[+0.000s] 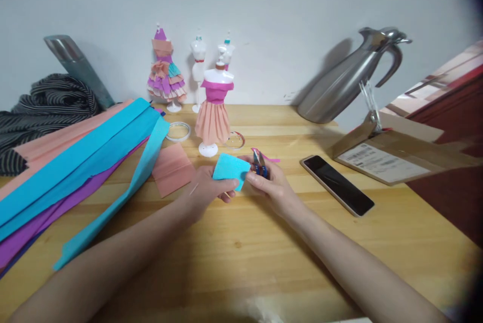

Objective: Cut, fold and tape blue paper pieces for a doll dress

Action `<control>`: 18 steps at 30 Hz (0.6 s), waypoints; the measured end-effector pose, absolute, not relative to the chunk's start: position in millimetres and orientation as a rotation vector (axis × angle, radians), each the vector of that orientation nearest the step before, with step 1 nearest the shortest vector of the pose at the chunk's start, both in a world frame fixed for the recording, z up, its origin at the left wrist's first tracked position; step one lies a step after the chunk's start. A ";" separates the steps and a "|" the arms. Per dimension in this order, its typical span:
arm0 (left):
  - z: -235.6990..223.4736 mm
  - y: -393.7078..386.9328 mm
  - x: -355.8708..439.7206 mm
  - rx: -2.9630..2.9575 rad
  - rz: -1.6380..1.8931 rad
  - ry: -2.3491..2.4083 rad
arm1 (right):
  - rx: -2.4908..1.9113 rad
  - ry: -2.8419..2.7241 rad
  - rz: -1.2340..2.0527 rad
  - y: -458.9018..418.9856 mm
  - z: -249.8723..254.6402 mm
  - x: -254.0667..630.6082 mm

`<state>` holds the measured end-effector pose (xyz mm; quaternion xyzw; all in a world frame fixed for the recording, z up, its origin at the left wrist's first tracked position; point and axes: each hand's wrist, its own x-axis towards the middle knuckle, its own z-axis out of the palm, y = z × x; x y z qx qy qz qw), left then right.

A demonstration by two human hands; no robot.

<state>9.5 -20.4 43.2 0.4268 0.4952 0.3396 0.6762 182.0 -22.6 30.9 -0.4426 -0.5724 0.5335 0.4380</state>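
My left hand (209, 185) pinches a small bright-blue piece of crepe paper (230, 168), thumb lying over its lower edge. At the right corner of that piece, the thumb and fingers of my right hand (268, 182) are closed. Small scissors (260, 163) with dark blue handles are tucked in the same hand, blades pointing up and away. Just beyond the paper stands a white mini dress form (213, 111) wearing a magenta off-shoulder top and a pleated peach skirt. A square of peach crepe paper (172, 169) lies left of my left hand.
Long blue crepe strips (94, 147) and other colours spread across the left. A white tape roll (178, 132) and a dressed form (166, 69) are behind. On the right lie a phone (338, 184) and a cardboard box (396, 154); a steel jug (339, 79) stands by the wall.
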 end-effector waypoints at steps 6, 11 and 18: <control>37.9 -17.4 10.4 1.157 0.530 1.141 | -0.995 -1.494 1.535 -21.5 41.7 179.0; 32.5 -17.2 10.7 1.215 0.455 1.156 | -1.049 -1.419 1.614 -18.8 37.7 182.9; 28.2 -20.0 2.6 1.467 0.438 1.170 | -0.954 -1.418 1.725 -18.2 27.2 183.1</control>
